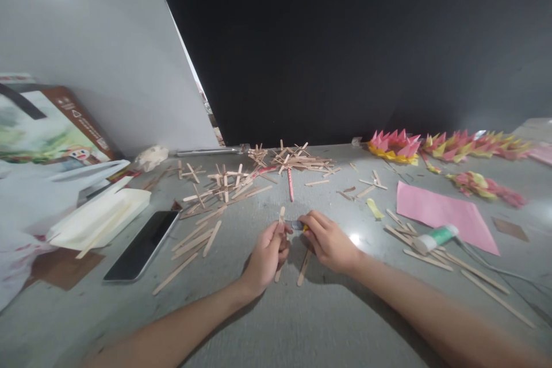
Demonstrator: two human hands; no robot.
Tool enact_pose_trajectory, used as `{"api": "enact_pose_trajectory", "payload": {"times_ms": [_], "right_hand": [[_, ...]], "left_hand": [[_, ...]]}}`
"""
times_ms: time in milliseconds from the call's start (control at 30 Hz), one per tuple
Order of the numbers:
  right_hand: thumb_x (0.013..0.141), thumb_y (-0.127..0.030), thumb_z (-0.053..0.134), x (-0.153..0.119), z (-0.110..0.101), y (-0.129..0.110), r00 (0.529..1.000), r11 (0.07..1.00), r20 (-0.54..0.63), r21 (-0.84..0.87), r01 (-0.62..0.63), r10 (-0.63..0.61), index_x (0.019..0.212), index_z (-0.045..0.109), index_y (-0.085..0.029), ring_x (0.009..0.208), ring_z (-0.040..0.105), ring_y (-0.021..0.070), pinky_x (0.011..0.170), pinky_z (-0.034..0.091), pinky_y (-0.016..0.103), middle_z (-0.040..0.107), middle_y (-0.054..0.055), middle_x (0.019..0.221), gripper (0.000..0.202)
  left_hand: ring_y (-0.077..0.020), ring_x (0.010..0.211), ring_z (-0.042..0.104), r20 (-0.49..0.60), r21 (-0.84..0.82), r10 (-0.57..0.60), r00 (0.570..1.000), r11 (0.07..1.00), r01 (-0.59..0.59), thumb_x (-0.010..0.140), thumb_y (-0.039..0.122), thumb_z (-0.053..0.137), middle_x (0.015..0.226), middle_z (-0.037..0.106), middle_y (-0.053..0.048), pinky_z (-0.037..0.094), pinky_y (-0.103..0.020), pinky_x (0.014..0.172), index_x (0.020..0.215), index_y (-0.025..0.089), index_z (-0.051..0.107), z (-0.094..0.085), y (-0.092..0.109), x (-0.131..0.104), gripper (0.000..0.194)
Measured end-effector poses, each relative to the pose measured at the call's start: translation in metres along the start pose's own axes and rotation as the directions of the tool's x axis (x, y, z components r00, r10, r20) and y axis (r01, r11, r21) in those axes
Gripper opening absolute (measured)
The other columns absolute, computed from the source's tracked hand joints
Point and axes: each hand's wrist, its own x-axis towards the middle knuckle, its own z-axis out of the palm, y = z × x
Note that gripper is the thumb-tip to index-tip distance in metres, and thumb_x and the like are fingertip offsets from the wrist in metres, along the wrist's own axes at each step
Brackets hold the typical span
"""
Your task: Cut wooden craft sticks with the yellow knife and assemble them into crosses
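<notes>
My left hand (266,253) is closed around a wooden craft stick (282,214), whose top end pokes up past the thumb. My right hand (330,241) grips a utility knife (296,225) with a bit of yellow showing at the fingers. The knife's metal blade points left and reaches the stick beside my left fingertips; whether it cuts into the wood I cannot tell. Under the hands another craft stick (304,268) lies on the grey table. Just beyond them is a red-and-white patterned stick (290,185).
Craft sticks (302,160), many joined in crosses, are heaped at the back. At left lie a phone (142,246) and a paper tray (101,215). At right are a glue stick (436,239), pink paper (444,213), a cable (495,269) and folded paper flowers (394,146).
</notes>
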Motion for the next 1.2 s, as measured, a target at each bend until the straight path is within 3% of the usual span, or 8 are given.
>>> {"api": "enact_pose_trajectory", "payload": {"times_ms": [400, 600, 900, 1000, 1200], "right_hand": [[0.107, -0.018, 0.039, 0.0002, 0.0011, -0.0004, 1.0, 1.0, 0.002, 0.004, -0.002, 0.002, 0.127, 0.055, -0.02, 0.095, 0.063, 0.0251, 0.083, 0.055, 0.037, 0.064, 0.011, 0.105, 0.025], [0.108, -0.019, 0.039, 0.0008, 0.0, -0.0011, 1.0, 1.0, -0.002, 0.017, -0.017, 0.017, 0.127, 0.055, -0.021, 0.094, 0.064, 0.0243, 0.082, 0.056, 0.037, 0.065, 0.011, 0.106, 0.025], [0.106, -0.017, 0.043, -0.0001, 0.0021, 0.0002, 1.0, 1.0, 0.022, 0.014, -0.022, 0.022, 0.129, 0.056, -0.021, 0.097, 0.063, 0.025, 0.084, 0.055, 0.037, 0.065, 0.011, 0.107, 0.027], [0.107, -0.018, 0.041, -0.0003, 0.0013, -0.0008, 0.999, 1.0, 0.03, 0.018, -0.016, 0.016, 0.13, 0.055, -0.021, 0.098, 0.063, 0.0258, 0.084, 0.055, 0.038, 0.065, 0.011, 0.107, 0.028], [0.107, -0.018, 0.041, 0.0009, -0.0012, -0.0028, 1.0, 0.999, 0.021, 0.034, -0.017, 0.016, 0.129, 0.056, -0.021, 0.096, 0.063, 0.0248, 0.082, 0.055, 0.037, 0.065, 0.011, 0.106, 0.027]], "left_hand": [[-0.0055, 0.046, 0.02, -0.04, 0.017, 0.031, 0.999, 0.999, -0.03, 0.087, 0.076, 0.064, 0.062, 0.022, 0.011, 0.013, -0.017, 0.044, 0.086, 0.021, 0.049, 0.004, 0.0013, 0.0002, 0.057], [-0.006, 0.049, 0.022, -0.068, 0.026, 0.024, 0.997, 0.999, -0.023, 0.081, 0.08, 0.067, 0.062, 0.026, 0.011, 0.017, -0.018, 0.044, 0.084, 0.021, 0.048, 0.0053, 0.0033, 0.0005, 0.062], [-0.0077, 0.053, 0.03, -0.127, 0.029, 0.041, 0.991, 0.999, -0.038, 0.085, 0.072, 0.068, 0.066, 0.032, 0.009, 0.022, -0.018, 0.046, 0.095, 0.018, 0.06, 0.0081, 0.0058, -0.0006, 0.056], [-0.008, 0.054, 0.031, -0.123, 0.028, 0.045, 0.991, 0.999, -0.042, 0.086, 0.069, 0.067, 0.066, 0.034, 0.008, 0.023, -0.018, 0.047, 0.102, 0.017, 0.062, 0.0075, 0.0056, -0.0008, 0.054], [-0.0074, 0.05, 0.026, -0.088, 0.041, 0.019, 0.996, 0.999, -0.015, 0.09, 0.061, 0.065, 0.063, 0.03, 0.01, 0.019, -0.019, 0.046, 0.099, 0.019, 0.06, 0.0042, 0.0005, 0.001, 0.044]]}}
